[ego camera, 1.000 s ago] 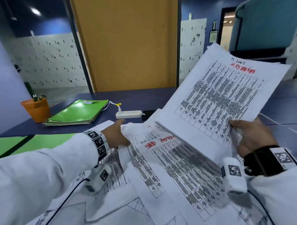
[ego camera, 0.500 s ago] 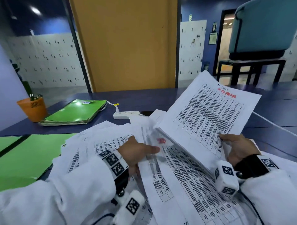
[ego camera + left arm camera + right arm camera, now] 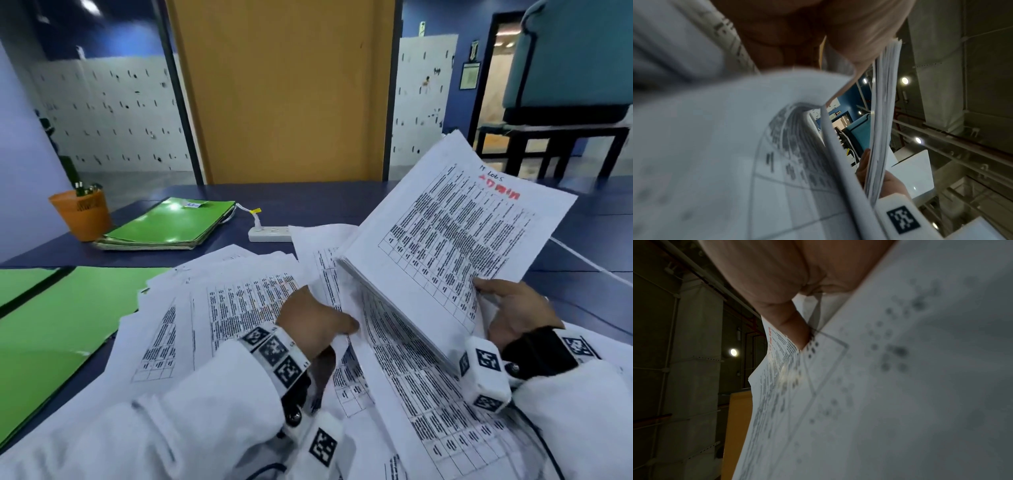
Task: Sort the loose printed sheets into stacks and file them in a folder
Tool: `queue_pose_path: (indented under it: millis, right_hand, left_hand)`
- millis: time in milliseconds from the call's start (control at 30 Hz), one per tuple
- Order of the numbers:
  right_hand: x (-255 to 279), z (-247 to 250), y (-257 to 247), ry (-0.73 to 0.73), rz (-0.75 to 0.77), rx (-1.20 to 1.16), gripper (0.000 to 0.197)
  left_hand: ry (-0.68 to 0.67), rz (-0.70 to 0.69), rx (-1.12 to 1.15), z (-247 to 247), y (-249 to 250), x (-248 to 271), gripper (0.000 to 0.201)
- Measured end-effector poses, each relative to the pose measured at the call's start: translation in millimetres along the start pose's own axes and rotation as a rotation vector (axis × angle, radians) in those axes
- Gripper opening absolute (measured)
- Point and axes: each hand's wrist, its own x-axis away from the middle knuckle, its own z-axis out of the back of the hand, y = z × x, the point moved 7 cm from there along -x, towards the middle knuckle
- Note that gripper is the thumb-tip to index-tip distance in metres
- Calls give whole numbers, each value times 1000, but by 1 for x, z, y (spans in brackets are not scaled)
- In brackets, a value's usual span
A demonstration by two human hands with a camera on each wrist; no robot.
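Note:
My right hand (image 3: 513, 308) grips a thick stack of printed sheets (image 3: 445, 236) by its lower right corner and tilts it up off the table; red handwriting marks its top page. In the right wrist view the thumb presses on the stack (image 3: 900, 386). My left hand (image 3: 315, 325) pinches the edge of one loose sheet (image 3: 339, 274) on the pile just left of that stack. In the left wrist view this sheet (image 3: 735, 129) curls under my fingers, with the stack's edge (image 3: 881, 113) beside it. An open green folder (image 3: 51, 325) lies at the left.
Loose printed sheets (image 3: 219, 308) cover the blue table (image 3: 342, 202) in front of me. A pile of shut green folders (image 3: 164, 226) and an orange pen pot (image 3: 82, 216) stand at the back left. A white power strip (image 3: 270, 233) lies behind the papers.
My left hand drew back from the far sheets toward me and took hold of a sheet near the stack. The right hand lowered the stack and brought it nearer.

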Motion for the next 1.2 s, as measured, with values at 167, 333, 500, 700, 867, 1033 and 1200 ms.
queue_pose_path:
  millis: [167,333,500,700,867,1033,1200]
  right_hand:
    - [6,-4,2,-39,-14,-51,59]
    - [9,-3,0,0,-26,-98,20]
    - [35,-23,-16,-70,-27,-84,7]
    - [51,-34,-38,-153,50,-170,18]
    - [67,-63,-33,-293,105,-91,41]
    - [83,-83,-35,-433,148,-69,53]
    - [100,-93,-44,-483,229,-15,70]
  left_hand:
    - [21,65,190,8,-6,-2,55]
    - [-15,23,213,-1,-12,4,47]
    - [-24,-24,20,8,2,5,31]
    - [39,34,253,66,11,-2,19]
    - [-27,-22,571,94,36,4,36]
    - [-88,-119,653,101,68,20,37]
    - [-140,-121,684,93,79,31,47]
